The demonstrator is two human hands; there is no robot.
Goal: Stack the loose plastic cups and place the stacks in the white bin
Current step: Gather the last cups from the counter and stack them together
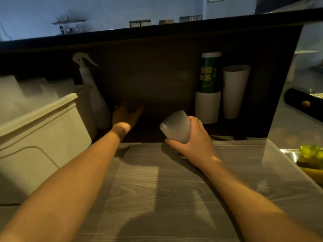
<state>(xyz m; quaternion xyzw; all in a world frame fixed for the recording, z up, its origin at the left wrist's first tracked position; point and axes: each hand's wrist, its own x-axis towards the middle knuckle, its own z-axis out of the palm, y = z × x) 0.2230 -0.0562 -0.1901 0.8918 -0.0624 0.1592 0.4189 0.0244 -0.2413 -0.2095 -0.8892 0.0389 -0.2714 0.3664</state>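
My right hand (194, 138) grips a frosted ribbed plastic cup (176, 126), tilted with its rim toward the upper left, just above the back edge of the wood-grain counter. My left hand (125, 116) reaches into the dark recess under the shelf, fingers spread and holding nothing that I can see. The white bin (43, 140) stands at the left on the counter. Pale translucent shapes (26, 95) lie blurred inside it. Two tall white cups (234, 91) (207, 109) stand upright at the back right of the recess.
A white spray bottle (92, 88) leans between the bin and my left hand. A green canister (208, 74) sits on top of one white cup. A black shelf edge (157, 32) overhangs the recess. Green and yellow fruit (311, 158) lies at the right by a metal sink.
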